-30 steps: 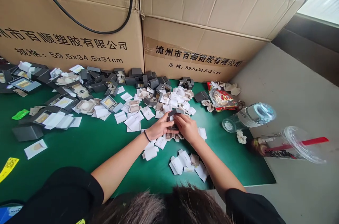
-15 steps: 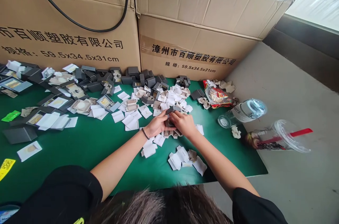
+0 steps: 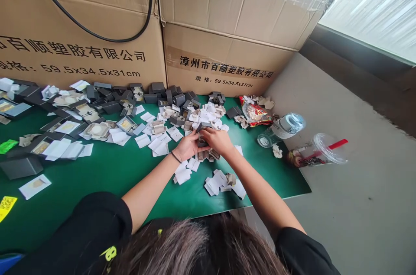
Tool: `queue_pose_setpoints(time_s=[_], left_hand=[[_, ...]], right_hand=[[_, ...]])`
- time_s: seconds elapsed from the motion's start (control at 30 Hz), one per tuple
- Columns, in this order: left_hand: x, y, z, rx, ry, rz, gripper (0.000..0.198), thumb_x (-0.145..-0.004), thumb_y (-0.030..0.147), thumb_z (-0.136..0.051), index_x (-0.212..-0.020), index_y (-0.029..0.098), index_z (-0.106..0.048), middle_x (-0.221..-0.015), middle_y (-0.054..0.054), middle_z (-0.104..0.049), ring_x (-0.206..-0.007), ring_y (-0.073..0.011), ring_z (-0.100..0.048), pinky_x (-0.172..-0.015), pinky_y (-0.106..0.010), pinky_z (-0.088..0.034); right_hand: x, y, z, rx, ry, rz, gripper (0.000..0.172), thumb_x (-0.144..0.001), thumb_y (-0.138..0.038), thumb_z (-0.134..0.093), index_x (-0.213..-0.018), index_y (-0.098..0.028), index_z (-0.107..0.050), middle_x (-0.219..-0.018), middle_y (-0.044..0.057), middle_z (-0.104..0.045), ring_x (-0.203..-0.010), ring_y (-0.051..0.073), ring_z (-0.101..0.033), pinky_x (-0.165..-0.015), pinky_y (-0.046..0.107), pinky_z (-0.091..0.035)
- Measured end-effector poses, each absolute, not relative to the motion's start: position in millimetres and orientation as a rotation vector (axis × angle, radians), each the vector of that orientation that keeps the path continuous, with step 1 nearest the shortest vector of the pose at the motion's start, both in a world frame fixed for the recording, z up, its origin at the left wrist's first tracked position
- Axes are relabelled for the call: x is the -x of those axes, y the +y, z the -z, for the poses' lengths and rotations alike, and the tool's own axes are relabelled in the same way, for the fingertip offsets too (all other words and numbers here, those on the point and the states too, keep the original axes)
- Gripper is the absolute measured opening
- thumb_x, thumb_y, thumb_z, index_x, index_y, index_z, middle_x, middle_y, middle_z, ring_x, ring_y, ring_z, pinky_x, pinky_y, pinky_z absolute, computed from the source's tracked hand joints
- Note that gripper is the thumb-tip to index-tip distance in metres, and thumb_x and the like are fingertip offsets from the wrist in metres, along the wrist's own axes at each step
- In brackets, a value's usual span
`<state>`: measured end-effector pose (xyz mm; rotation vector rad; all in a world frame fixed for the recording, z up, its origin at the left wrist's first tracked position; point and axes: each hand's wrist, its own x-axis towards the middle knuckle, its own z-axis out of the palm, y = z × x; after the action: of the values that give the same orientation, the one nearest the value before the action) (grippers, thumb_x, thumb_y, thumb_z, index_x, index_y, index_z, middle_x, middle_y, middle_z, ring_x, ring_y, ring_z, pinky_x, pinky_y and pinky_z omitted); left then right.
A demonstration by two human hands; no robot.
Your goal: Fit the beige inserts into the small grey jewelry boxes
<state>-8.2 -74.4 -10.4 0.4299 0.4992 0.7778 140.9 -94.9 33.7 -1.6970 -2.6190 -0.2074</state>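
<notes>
My left hand (image 3: 186,146) and my right hand (image 3: 217,140) meet over the green mat (image 3: 113,175), both closed around one small dark grey box (image 3: 202,132) with its lid raised. Under and around the hands lies a heap of small white cards (image 3: 182,175) and beige inserts (image 3: 208,153). Several more small grey boxes (image 3: 169,95) are piled just beyond, against the cardboard cartons. Another cluster of white cards (image 3: 221,182) lies near my right forearm.
Two large cardboard cartons (image 3: 224,37) with a black cable (image 3: 97,34) stand behind the mat. Larger grey boxes (image 3: 21,166) and cards lie at left. At right are a red snack bag (image 3: 255,114), a clear bottle (image 3: 281,128) and a plastic cup (image 3: 320,151) on the grey floor.
The view has shifted, so everything sits further left and up in the frame. Both hands stay together on the small grey box, working at it.
</notes>
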Motion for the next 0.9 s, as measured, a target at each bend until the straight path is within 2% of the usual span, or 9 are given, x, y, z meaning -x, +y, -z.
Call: queue_pose_setpoints(time_s=[0.1, 0.23, 0.33, 0.4, 0.47, 0.57, 0.67, 0.8, 0.9], left_hand=[[10, -71, 7, -0.361, 0.417, -0.792, 0.027, -0.088, 0.013, -0.04, -0.109, 0.021, -0.055, -0.093, -0.004, -0.064, -0.081, -0.0155, -0.064, -0.083, -0.047, -0.053], [18, -68, -4, -0.295, 0.291, -0.769, 0.031, -0.09, 0.02, -0.037, -0.115, 0.013, -0.053, -0.099, -0.011, -0.065, -0.091, -0.0202, -0.064, -0.077, -0.035, -0.056], [29, -64, -13, -0.231, 0.204, -0.733, 0.04, -0.09, 0.026, -0.035, -0.125, 0.01, -0.048, -0.11, -0.015, -0.062, -0.102, -0.0203, -0.061, -0.067, -0.023, -0.055], [37, -61, -16, -0.192, 0.173, -0.763, 0.043, -0.09, 0.028, -0.035, -0.129, 0.013, -0.045, -0.112, -0.014, -0.061, -0.095, -0.0161, -0.062, -0.058, -0.016, -0.052], [44, -57, -15, -0.188, 0.16, -0.763, 0.046, -0.089, 0.031, -0.034, -0.129, 0.012, -0.044, -0.111, -0.014, -0.061, -0.087, -0.0134, -0.062, -0.052, -0.013, -0.049], [49, -52, -11, -0.239, 0.204, -0.74, 0.047, -0.089, 0.033, -0.032, -0.128, 0.01, -0.045, -0.112, -0.016, -0.061, -0.081, -0.0138, -0.062, -0.049, -0.015, -0.048], [49, -48, -7, -0.291, 0.25, -0.717, 0.048, -0.09, 0.032, -0.03, -0.131, 0.011, -0.044, -0.114, -0.018, -0.06, -0.085, -0.0172, -0.063, -0.05, -0.018, -0.049], [47, -45, -3, -0.322, 0.265, -0.708, 0.049, -0.09, 0.031, -0.03, -0.134, 0.012, -0.041, -0.115, -0.017, -0.06, -0.1, -0.0223, -0.062, -0.054, -0.021, -0.052], [42, -44, 0, -0.339, 0.274, -0.704, 0.047, -0.091, 0.03, -0.031, -0.133, 0.013, -0.042, -0.114, -0.016, -0.061, -0.102, -0.023, -0.062, -0.058, -0.023, -0.054]], right_hand=[[-145, -96, -36, 1.564, -2.437, 0.152, 0.027, -0.094, -0.029, -0.036, -0.109, -0.025, -0.058, -0.104, 0.003, -0.067, -0.079, 0.015, -0.063, -0.056, 0.024, -0.038], [-141, -104, -23, 1.395, -1.924, 0.1, 0.03, -0.093, -0.023, -0.032, -0.107, -0.021, -0.059, -0.11, 0.007, -0.064, -0.096, 0.015, -0.061, -0.073, 0.026, -0.046], [-130, -113, -11, 1.389, -1.701, -0.004, 0.03, -0.092, -0.022, -0.03, -0.1, -0.019, -0.059, -0.098, 0.009, -0.063, -0.086, 0.016, -0.059, -0.074, 0.029, -0.047], [-123, -119, -7, 1.38, -1.799, -0.147, 0.026, -0.091, -0.023, -0.035, -0.095, -0.018, -0.06, -0.089, 0.007, -0.062, -0.08, 0.016, -0.056, -0.075, 0.03, -0.046], [-120, -124, -7, 1.284, -2.084, -0.331, 0.019, -0.089, -0.028, -0.045, -0.094, -0.018, -0.061, -0.087, 0.006, -0.061, -0.082, 0.017, -0.053, -0.079, 0.031, -0.044], [-122, -128, -12, 1.111, -2.549, -0.539, 0.027, -0.078, -0.034, -0.064, -0.1, -0.019, -0.062, -0.097, 0.006, -0.059, -0.089, 0.02, -0.048, -0.082, 0.033, -0.04], [-125, -127, -17, 1.137, -2.76, -0.565, 0.036, -0.071, -0.031, -0.071, -0.104, -0.021, -0.061, -0.104, 0.007, -0.055, -0.095, 0.022, -0.043, -0.082, 0.034, -0.036], [-124, -118, -16, 1.228, -2.763, -0.579, 0.032, -0.07, -0.032, -0.072, -0.096, -0.018, -0.058, -0.097, 0.006, -0.055, -0.091, 0.021, -0.043, -0.076, 0.031, -0.033], [-125, -110, -9, 1.307, -2.619, -0.55, 0.027, -0.073, -0.032, -0.069, -0.09, -0.017, -0.055, -0.091, 0.005, -0.055, -0.088, 0.02, -0.045, -0.073, 0.03, -0.034]])
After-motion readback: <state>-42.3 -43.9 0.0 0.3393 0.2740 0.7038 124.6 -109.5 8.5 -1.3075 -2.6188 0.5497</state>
